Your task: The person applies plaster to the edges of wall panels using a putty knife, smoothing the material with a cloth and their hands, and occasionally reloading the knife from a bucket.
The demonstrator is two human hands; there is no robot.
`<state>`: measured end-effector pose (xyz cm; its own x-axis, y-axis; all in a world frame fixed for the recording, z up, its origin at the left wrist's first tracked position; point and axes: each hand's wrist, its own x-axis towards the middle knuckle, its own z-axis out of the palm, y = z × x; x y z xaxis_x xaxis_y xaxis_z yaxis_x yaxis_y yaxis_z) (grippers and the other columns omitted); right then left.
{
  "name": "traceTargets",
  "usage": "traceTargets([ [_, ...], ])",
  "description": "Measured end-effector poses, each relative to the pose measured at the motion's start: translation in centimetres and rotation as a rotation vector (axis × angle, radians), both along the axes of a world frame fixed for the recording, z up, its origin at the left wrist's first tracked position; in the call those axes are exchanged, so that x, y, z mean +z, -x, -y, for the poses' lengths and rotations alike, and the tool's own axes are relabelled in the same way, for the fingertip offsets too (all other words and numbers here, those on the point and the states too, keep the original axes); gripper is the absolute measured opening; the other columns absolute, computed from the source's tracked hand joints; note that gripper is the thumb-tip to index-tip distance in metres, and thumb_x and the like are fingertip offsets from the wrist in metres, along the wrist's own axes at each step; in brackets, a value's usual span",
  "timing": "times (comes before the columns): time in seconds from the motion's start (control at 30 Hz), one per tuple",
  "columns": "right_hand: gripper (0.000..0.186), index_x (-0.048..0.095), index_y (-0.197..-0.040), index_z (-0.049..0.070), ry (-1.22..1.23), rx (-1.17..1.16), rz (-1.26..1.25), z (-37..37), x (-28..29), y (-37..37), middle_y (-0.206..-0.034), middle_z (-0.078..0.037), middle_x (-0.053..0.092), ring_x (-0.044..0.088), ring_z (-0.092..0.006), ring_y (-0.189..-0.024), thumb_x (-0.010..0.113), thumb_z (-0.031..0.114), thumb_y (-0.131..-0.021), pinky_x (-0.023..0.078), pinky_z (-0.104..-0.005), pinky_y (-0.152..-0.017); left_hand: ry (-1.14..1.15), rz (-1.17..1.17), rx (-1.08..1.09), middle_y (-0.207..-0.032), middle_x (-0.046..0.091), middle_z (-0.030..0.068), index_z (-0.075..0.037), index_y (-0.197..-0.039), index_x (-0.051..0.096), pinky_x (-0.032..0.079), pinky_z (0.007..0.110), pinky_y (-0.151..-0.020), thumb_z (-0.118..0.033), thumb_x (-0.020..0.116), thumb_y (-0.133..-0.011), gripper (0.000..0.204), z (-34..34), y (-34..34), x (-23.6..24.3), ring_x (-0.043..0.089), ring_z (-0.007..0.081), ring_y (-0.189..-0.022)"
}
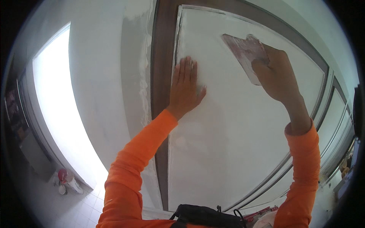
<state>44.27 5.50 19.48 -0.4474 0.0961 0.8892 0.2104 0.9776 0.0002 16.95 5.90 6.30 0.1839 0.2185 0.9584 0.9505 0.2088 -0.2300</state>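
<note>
My left hand (185, 87) lies flat with its fingers stretched out, against the left edge of a large white panel (224, 140). A dark brown frame (161, 79) borders the panel, and the heel of that hand is beside it. Higher up and to the right, my right hand (279, 74) grips a putty knife (243, 53) with a wide, flat blade smeared with pale filler. The blade is in front of the panel's upper part; whether it touches the surface I cannot tell. Both my arms wear orange sleeves.
Left of the frame, a wall (99, 68) carries rough whitish filler along its edge. A bright doorway (57, 91) opens farther left, with a red-and-white bundle (68, 180) on the tiled floor (81, 211). Red tools (262, 213) lie low at the right. A black strap-like pouch (207, 216) hangs below me.
</note>
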Motion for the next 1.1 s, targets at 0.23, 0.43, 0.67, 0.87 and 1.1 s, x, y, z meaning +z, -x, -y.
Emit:
traceTargets([
  [0.23,0.017,0.056,-0.082,-0.006,-0.036,0.025,-0.109,-0.3,-0.4,-2.6,-0.056,-0.012,0.046,0.039,-0.0183,-0.050,0.050,0.008,-0.078,0.035,-0.0382,-0.050,-0.298,-0.005,0.132,-0.155,0.025,0.0331,0.011,-0.149,0.026,0.011,0.050,-0.123,-0.043,0.056,-0.093,0.083,-2.0,-0.6,9.4,0.021,0.0437,-0.148],
  [0.43,0.017,0.057,-0.082,-0.006,-0.023,0.022,0.009,0.1,-0.3,-3.1,-0.055,-0.014,0.047,0.040,-0.0203,-0.049,0.050,0.009,-0.078,0.036,-0.0397,-0.050,-0.171,-0.079,0.107,-0.154,0.029,0.0327,0.011,-0.146,0.031,0.014,0.049,-0.123,-0.042,0.058,-0.092,0.080,-0.9,0.1,6.5,0.025,0.0428,-0.147],
  [0.67,0.021,0.056,-0.078,-0.007,0.090,0.195,0.021,-0.2,-0.9,1.0,-0.057,-0.015,0.052,0.045,-0.0213,-0.049,0.052,0.013,-0.080,0.039,-0.0400,-0.052,-0.149,-0.182,-0.012,-0.148,0.043,0.0252,-0.001,-0.139,0.048,0.028,0.048,-0.118,-0.030,0.061,-0.091,0.057,1.2,2.6,11.4,0.039,0.0370,-0.140],
  [0.87,0.024,0.058,-0.081,-0.007,0.317,0.056,-0.061,-3.8,-1.7,-0.5,-0.059,-0.011,0.052,0.050,-0.0183,-0.053,0.054,0.017,-0.082,0.042,-0.0378,-0.052,-0.422,-0.011,-0.168,-0.118,0.062,0.0201,0.000,-0.110,0.061,0.046,0.047,-0.097,-0.031,0.066,-0.088,0.038,3.9,5.3,11.6,0.060,0.0345,-0.112],
  [1.1,0.020,0.061,-0.085,-0.004,0.444,0.228,-0.108,-5.4,-1.2,-0.9,-0.068,-0.013,0.059,0.059,-0.0192,-0.067,0.055,0.015,-0.084,0.049,-0.0352,-0.065,-0.299,0.311,-0.083,-0.103,0.063,0.0200,0.001,-0.102,0.058,0.053,0.047,-0.075,-0.040,0.069,-0.089,0.045,3.2,6.0,16.6,0.066,0.0372,-0.087],
])
